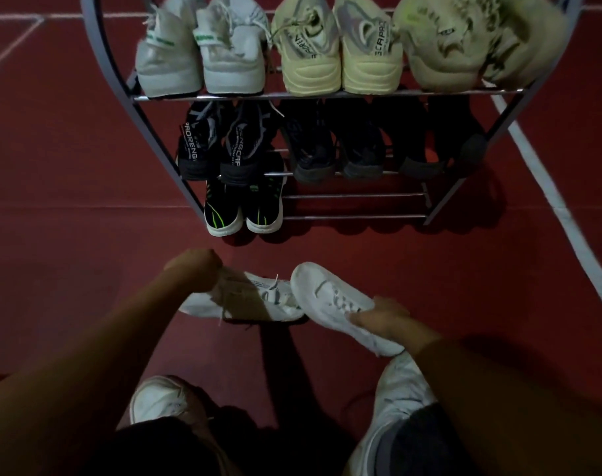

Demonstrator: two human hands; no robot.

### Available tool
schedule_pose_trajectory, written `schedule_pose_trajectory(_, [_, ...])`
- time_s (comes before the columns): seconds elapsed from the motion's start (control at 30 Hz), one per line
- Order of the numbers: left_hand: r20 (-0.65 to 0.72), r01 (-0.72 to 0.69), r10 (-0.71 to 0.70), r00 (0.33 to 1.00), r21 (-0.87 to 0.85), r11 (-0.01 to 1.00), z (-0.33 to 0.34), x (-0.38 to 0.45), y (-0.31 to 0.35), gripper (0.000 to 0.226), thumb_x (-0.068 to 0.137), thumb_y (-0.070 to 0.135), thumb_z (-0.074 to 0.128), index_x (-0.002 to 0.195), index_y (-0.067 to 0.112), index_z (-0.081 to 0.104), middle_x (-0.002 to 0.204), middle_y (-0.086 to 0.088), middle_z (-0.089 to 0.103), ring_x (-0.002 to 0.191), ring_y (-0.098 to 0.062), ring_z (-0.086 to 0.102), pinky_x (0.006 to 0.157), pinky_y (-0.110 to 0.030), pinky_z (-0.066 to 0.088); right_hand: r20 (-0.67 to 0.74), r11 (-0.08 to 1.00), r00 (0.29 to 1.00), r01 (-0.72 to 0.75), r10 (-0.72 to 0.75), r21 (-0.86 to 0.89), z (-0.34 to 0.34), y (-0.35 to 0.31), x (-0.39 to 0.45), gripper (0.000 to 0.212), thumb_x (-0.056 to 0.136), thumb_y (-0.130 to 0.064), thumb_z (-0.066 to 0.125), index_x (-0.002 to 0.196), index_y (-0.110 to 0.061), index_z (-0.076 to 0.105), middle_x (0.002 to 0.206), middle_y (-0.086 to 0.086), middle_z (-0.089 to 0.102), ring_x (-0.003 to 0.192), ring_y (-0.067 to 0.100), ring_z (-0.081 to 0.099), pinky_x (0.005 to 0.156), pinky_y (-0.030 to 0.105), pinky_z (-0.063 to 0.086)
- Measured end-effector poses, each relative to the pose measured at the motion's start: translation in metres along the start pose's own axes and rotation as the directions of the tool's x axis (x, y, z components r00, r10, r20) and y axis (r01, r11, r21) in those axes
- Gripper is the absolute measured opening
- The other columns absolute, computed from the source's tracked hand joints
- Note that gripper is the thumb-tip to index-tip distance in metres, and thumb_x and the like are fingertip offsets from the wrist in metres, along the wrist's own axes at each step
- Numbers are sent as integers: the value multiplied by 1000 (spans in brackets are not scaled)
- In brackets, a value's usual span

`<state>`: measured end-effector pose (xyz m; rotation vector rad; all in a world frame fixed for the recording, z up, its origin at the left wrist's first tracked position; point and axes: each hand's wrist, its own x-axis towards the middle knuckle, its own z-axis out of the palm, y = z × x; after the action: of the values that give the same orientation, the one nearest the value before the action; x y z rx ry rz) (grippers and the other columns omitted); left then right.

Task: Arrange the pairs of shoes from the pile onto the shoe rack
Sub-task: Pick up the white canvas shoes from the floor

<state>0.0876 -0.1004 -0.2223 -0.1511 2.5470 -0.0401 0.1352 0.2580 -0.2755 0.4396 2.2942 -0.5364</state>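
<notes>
Two white sneakers are in front of the shoe rack [327, 95]. My left hand [198, 269] grips the heel end of the left white sneaker [272, 300], which rests low over the red floor. My right hand [382, 317] holds the right white sneaker [330, 297] at its rear, toe lifted toward the rack. The rack's top shelf carries white and pale yellow shoes [310, 53]. Dark shoes [330, 146] fill the middle shelf. A black pair with green stripes [243, 207] stands at the left of the bottom shelf.
The right part of the bottom shelf's bars [354, 207] is bare. My own feet in white shoes [159, 400] stand on the red floor at the frame's bottom. A white floor line [567, 228] runs past the rack's right side.
</notes>
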Motion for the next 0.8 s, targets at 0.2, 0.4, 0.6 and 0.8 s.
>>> schedule_pose_trajectory(0.2, [193, -84, 42, 980, 214, 973, -45, 11, 14, 37, 103, 18, 50, 136, 12, 65, 135, -6, 67, 121, -21, 64, 97, -25, 48, -379, 977, 902, 215, -204, -14, 29, 27, -3, 65, 81, -73, 37, 96, -20, 71, 105, 3, 70, 104, 27, 63, 91, 41, 49])
schedule_pose_trajectory(0.4, [268, -415, 355, 896, 218, 883, -29, 6, 46, 35, 99, 14, 53, 129, 22, 70, 131, 0, 70, 118, -23, 64, 101, -33, 50, -586, 890, 810, 276, -12, 363, 23, 21, -1, 46, 97, -42, 52, 91, -2, 72, 97, 19, 72, 94, 37, 67, 84, 39, 50])
schedule_pose_trajectory(0.6, [-534, -249, 2, 845, -390, 887, 51, -9, 92, 34, 88, 31, 69, 120, 17, 70, 120, -9, 62, 109, -32, 59, 90, -41, 50, -645, 839, 763, 369, -28, 400, 5, -19, -12, 40, 98, -36, 56, 87, -1, 73, 92, 20, 70, 88, 37, 66, 78, 37, 48])
schedule_pose_trajectory(0.8, [120, 117, 16, 993, -911, -395, 62, -43, 97, 64, 85, 66, 68, 111, 9, 73, 110, -15, 76, 96, -27, 75, 87, -44, 61, -382, 840, 828, 506, -410, 195, 67, -95, -53, 42, 95, -43, 53, 88, -5, 69, 96, 10, 60, 80, 29, 64, 72, 35, 52])
